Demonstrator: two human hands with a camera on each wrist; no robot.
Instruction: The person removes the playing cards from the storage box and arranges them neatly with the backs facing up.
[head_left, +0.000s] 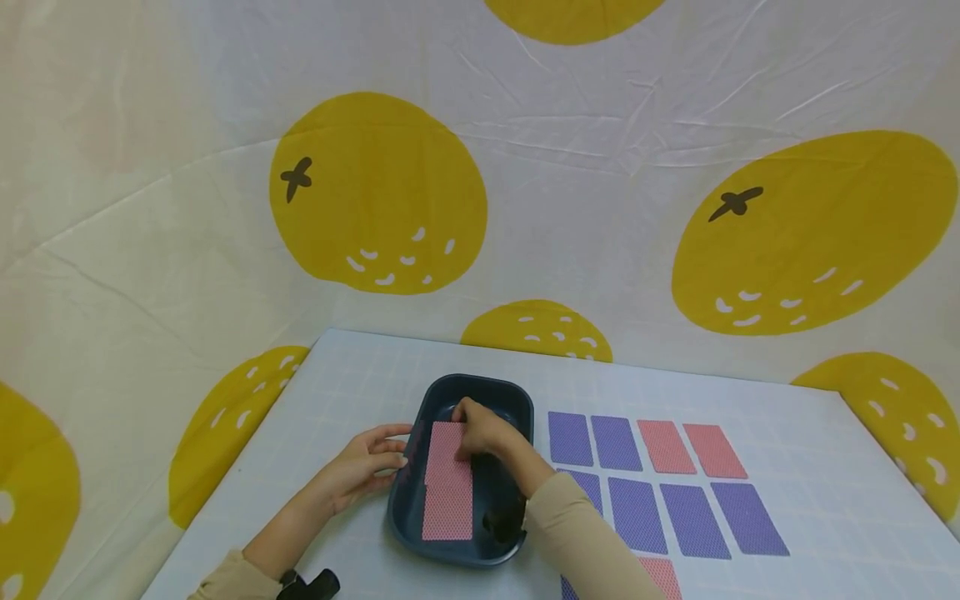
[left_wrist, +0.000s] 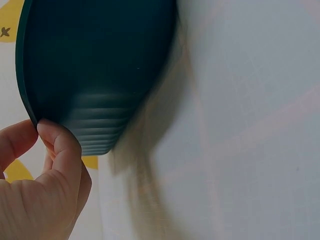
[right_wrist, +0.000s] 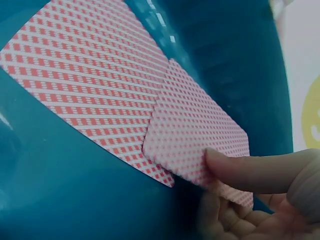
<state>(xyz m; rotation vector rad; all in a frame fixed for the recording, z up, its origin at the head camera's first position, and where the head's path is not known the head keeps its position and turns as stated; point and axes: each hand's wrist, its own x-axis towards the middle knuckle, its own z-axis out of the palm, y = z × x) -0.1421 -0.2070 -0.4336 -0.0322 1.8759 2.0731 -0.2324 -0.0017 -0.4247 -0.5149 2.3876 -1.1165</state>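
Note:
A dark blue-green tray [head_left: 480, 381] lies lengthwise on the table. Its rim is pinched on the left side by the thumb and a finger of my left hand [left_wrist: 52, 175], which reaches in from the left in the head view. Over the tray's floor, my right hand [head_left: 483, 429] pinches a red-and-white patterned playing card [right_wrist: 195, 125] by its far end, thumb on top and fingers beneath. The near end of that card overlaps another red-backed playing card [head_left: 447, 512], which lies flat in the tray.
Right of the tray, several blue-purple playing cards [head_left: 636, 514] and red playing cards [head_left: 715, 451] lie face down in rows on the white table [head_left: 360, 375]. My right forearm partly covers the nearer rows. A fabric backdrop [head_left: 570, 208] with yellow fruit prints hangs behind the table.

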